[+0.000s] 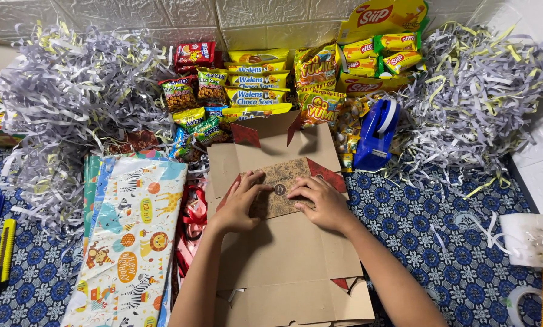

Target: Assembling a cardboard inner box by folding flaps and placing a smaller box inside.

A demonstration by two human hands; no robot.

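Observation:
A flat brown cardboard box (pixel 283 248) lies unfolded in front of me, with red-lined flaps at its far end. On it rests a brown patterned panel (pixel 283 181) with a round mark in its middle. My left hand (pixel 241 203) presses on the panel's left side, fingers spread. My right hand (pixel 320 203) presses on its right side, fingers bent down onto it. Both hands lie flat on the card and nothing is lifted.
Animal-print wrapping paper (pixel 132 242) and red ribbon (pixel 193 218) lie to the left. Snack packets (pixel 256 82) line the back wall between heaps of shredded paper (pixel 72 97). A blue tape dispenser (pixel 375 133) stands right of the box. A yellow cutter (pixel 4 254) lies far left.

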